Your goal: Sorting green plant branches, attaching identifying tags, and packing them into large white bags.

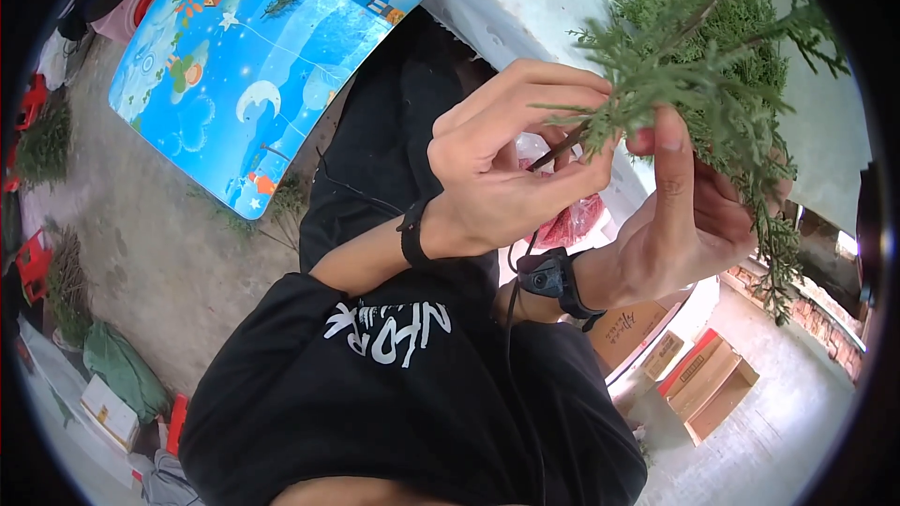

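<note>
Grey concrete floor [131, 234] spreads left; left hand [478, 192] pinches a green, feathery conifer sprig [694, 84], its thin brown stem [555, 152] slanting far-right; right hand [680, 230], equally close, pinches its foliage.

A glossy blue cartoon-printed desk [305, 52] stood at upper left, 1 green cloth sack [122, 370] lower left, 1 open brown cardboard box [701, 380] lower right.

Shirt [319, 394], carton [634, 344] and open box [689, 400] bear writing.
White letters [382, 349] run near the shirt's far edge; dark characters [619, 322] mark the carton; print [693, 370] by the box's red edge [685, 363] is too small to read.
</note>
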The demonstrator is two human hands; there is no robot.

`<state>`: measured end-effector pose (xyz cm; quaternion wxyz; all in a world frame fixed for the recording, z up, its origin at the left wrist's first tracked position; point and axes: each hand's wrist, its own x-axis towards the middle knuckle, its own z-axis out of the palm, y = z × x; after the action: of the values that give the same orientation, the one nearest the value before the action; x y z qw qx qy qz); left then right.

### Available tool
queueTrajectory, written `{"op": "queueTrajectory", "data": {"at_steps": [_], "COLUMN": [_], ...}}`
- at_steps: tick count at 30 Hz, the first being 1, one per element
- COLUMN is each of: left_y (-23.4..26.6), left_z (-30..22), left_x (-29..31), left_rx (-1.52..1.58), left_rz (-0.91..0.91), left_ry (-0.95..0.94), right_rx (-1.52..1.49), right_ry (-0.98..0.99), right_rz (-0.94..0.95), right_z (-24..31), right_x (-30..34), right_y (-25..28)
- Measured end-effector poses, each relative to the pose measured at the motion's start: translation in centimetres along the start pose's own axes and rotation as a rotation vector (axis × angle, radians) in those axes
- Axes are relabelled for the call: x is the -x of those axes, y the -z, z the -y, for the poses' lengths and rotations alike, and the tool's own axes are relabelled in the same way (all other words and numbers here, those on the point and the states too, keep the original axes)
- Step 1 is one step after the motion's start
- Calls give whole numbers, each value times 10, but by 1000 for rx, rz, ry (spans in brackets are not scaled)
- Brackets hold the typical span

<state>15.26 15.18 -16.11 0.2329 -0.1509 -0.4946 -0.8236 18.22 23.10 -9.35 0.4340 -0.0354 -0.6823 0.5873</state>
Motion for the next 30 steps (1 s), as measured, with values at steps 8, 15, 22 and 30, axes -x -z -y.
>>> {"op": "queueTrajectory", "data": {"at_steps": [8,15,22,30], "left_y": [-3,8,37,198], "left_z": [6,3,0,-14], "left_x": [0,-4,-31,-73], "left_rx": [104,8,320,292], "left_rz": [-41,46,17,-331], "left_ry": [-101,-25,497,422], "right_rx": [43,53,60,89], "right_ry": [-68,-66,-321,-725], "right_rz": [-95,-58,408,1386], "right_z": [-2,-12,-22,-247], "right_x": [9,8,-27,4], "right_y": [5,1,8,-155]}}
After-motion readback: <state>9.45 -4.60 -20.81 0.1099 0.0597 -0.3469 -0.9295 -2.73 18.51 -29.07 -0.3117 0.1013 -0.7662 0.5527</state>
